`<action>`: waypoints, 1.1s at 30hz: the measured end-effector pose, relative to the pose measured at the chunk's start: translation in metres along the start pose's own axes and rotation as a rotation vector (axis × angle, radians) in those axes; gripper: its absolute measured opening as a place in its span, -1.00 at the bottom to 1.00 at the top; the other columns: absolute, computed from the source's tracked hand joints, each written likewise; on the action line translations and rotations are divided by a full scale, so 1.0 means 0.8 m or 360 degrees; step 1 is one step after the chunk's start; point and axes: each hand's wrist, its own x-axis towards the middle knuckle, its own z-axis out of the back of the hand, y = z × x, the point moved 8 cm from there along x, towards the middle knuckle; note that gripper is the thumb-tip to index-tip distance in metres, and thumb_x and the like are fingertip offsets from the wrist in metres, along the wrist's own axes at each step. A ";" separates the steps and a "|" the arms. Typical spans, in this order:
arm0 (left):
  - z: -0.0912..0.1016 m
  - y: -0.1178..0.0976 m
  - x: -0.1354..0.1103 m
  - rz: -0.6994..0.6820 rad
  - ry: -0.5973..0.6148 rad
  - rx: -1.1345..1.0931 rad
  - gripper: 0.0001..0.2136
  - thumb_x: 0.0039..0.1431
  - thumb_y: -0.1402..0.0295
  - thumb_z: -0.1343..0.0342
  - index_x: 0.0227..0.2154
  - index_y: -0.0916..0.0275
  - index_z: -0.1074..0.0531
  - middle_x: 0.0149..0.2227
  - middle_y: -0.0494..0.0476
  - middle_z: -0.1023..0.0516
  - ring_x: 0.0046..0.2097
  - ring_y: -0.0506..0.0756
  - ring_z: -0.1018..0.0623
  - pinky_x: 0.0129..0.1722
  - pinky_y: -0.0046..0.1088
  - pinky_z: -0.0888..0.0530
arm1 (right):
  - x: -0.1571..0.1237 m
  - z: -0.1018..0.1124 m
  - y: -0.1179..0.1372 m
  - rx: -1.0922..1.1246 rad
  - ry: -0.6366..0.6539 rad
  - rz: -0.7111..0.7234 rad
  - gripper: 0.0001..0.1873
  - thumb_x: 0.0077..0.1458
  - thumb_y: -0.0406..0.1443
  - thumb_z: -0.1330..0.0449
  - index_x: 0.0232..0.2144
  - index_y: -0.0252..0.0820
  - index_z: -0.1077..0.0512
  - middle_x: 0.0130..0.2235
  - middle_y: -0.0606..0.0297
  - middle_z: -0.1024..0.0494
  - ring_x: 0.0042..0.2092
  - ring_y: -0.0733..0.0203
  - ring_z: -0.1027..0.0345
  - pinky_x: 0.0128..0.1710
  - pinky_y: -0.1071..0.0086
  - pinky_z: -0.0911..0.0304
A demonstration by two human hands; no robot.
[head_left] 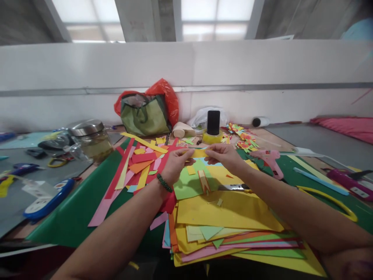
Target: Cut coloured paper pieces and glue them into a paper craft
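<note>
Both my hands are raised over a green cutting mat (72, 210) and pinch the same small yellow paper strip (199, 153). My left hand (176, 164), with a green bead bracelet on the wrist, grips its left end. My right hand (223, 154) grips its right end. Below them lies a thick stack of coloured paper sheets (230, 225), mostly yellow on top, with a light green sheet (188, 186) and a small orange-and-yellow cut piece (204, 181). Loose red, pink and orange paper strips (128, 171) spread out to the left.
A pink glue gun (269, 160) lies to the right, with yellow-handled scissors (329, 196) near it. At the back stand a tape roll with a black phone (213, 128), a green bag in red plastic (145, 112) and a lidded glass jar (91, 140). Paper flowers (243, 140) sit back right.
</note>
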 end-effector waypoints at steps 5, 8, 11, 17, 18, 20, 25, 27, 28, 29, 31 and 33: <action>0.002 -0.013 -0.001 -0.0117 0.0014 0.0245 -0.60 -0.28 0.02 -0.36 -0.53 0.31 -0.54 -0.61 -0.02 -0.44 -0.58 -0.10 -0.36 -0.55 -0.56 -0.31 | -0.005 0.003 0.001 0.0046 -0.0020 0.0096 -0.43 -0.37 0.06 -0.43 -0.39 -0.22 -0.49 -0.56 0.34 -0.57 -0.53 0.32 -0.45 -0.45 0.44 -0.41; -0.002 -0.018 -0.001 -0.0140 0.0131 0.0267 -0.64 -0.23 0.09 -0.36 -0.47 0.30 -0.56 -0.60 -0.03 -0.43 -0.58 -0.11 -0.34 -0.56 -0.57 -0.29 | -0.005 0.006 -0.003 0.0088 -0.0016 0.0086 -0.45 -0.36 0.03 -0.44 -0.37 -0.22 -0.52 -0.58 0.35 -0.57 -0.54 0.33 -0.45 -0.48 0.46 -0.40; -0.005 -0.017 0.000 -0.0083 0.0275 0.0341 -0.69 -0.21 0.17 -0.37 -0.45 0.31 -0.57 -0.58 -0.02 -0.45 -0.57 -0.10 -0.37 -0.54 -0.56 -0.33 | -0.004 0.009 -0.010 0.0187 0.0010 0.0006 -0.48 -0.38 -0.04 -0.46 -0.35 -0.21 -0.55 -0.58 0.34 -0.58 -0.55 0.34 -0.45 -0.49 0.49 -0.39; 0.005 -0.016 0.003 0.0055 0.0453 0.0523 -0.61 -0.16 0.22 -0.34 -0.23 0.30 -0.60 -0.46 0.12 -0.59 -0.46 0.01 -0.51 -0.37 -0.42 -0.47 | -0.003 0.010 -0.009 0.0309 0.0116 -0.0036 -0.60 -0.34 -0.18 -0.46 -0.34 -0.20 -0.59 -0.53 0.30 -0.61 -0.51 0.32 -0.49 -0.45 0.49 -0.41; 0.002 -0.017 0.000 0.0061 0.0525 0.0590 -0.60 -0.15 0.23 -0.33 -0.20 0.29 -0.59 -0.39 0.16 -0.62 -0.38 0.05 -0.55 -0.32 -0.40 -0.48 | -0.005 0.008 -0.007 0.0260 0.0153 -0.0014 -0.62 -0.31 -0.19 -0.44 -0.35 -0.20 -0.60 -0.54 0.30 -0.61 -0.51 0.32 -0.49 -0.45 0.49 -0.40; -0.008 -0.022 -0.007 0.0012 0.0677 0.0758 -0.62 -0.11 0.22 -0.32 -0.19 0.27 -0.59 -0.25 0.19 -0.64 -0.25 0.09 -0.57 -0.24 -0.39 -0.48 | -0.009 -0.001 -0.003 0.0123 0.0275 0.0045 -0.66 -0.26 -0.18 -0.42 -0.36 -0.21 -0.61 -0.55 0.32 -0.60 -0.50 0.31 -0.49 -0.45 0.48 -0.41; -0.038 -0.002 -0.029 0.0156 0.1058 0.0971 -0.75 0.02 0.19 -0.21 -0.39 0.30 -0.55 -0.37 0.16 -0.63 -0.39 0.04 -0.56 -0.38 -0.48 -0.44 | -0.019 -0.024 -0.005 -0.0058 0.0515 0.0145 -0.65 -0.17 -0.12 -0.38 -0.33 -0.23 -0.60 -0.49 0.33 -0.61 -0.44 0.27 -0.52 -0.37 0.40 -0.45; -0.040 0.006 -0.031 0.0238 0.1051 0.0964 -0.78 0.05 0.20 -0.16 -0.46 0.29 -0.48 -0.48 0.09 -0.58 -0.52 -0.03 -0.48 -0.49 -0.54 -0.39 | -0.018 -0.023 -0.008 -0.0061 0.0499 0.0144 -0.63 -0.15 -0.11 -0.38 -0.32 -0.24 -0.59 -0.47 0.31 -0.61 -0.42 0.25 -0.53 -0.36 0.38 -0.45; -0.039 0.006 -0.030 0.0241 0.1015 0.0952 -0.79 0.06 0.21 -0.15 -0.48 0.29 -0.44 -0.52 0.04 -0.53 -0.57 -0.07 -0.42 -0.54 -0.56 -0.34 | -0.016 -0.020 -0.009 -0.0053 0.0484 0.0137 -0.62 -0.16 -0.10 -0.39 -0.32 -0.25 -0.59 -0.48 0.31 -0.61 -0.42 0.25 -0.53 -0.36 0.39 -0.45; -0.038 0.005 -0.030 0.0237 0.0989 0.0938 -0.79 0.07 0.21 -0.14 -0.49 0.28 -0.41 -0.54 0.00 -0.48 -0.60 -0.10 -0.36 -0.58 -0.58 -0.30 | -0.014 -0.018 -0.010 -0.0038 0.0472 0.0131 -0.61 -0.16 -0.10 -0.39 -0.31 -0.25 -0.59 -0.48 0.30 -0.61 -0.43 0.25 -0.53 -0.37 0.39 -0.45; -0.039 0.003 -0.033 0.0257 0.1000 0.0897 -0.77 0.07 0.19 -0.14 -0.50 0.27 -0.37 -0.55 -0.04 -0.42 -0.61 -0.11 -0.30 -0.61 -0.58 -0.26 | -0.012 -0.016 -0.009 -0.0002 0.0489 0.0129 -0.61 -0.17 -0.10 -0.39 -0.31 -0.25 -0.59 -0.48 0.29 -0.61 -0.44 0.25 -0.53 -0.38 0.40 -0.44; -0.040 0.002 -0.037 0.0309 0.1045 0.0859 -0.70 0.08 0.10 -0.13 -0.50 0.27 -0.35 -0.54 -0.01 -0.41 -0.58 -0.10 -0.32 -0.59 -0.56 -0.27 | -0.013 -0.017 -0.005 0.0033 0.0546 0.0150 -0.66 -0.16 -0.12 -0.39 -0.35 -0.23 -0.60 -0.45 0.27 -0.63 -0.40 0.24 -0.54 -0.34 0.39 -0.44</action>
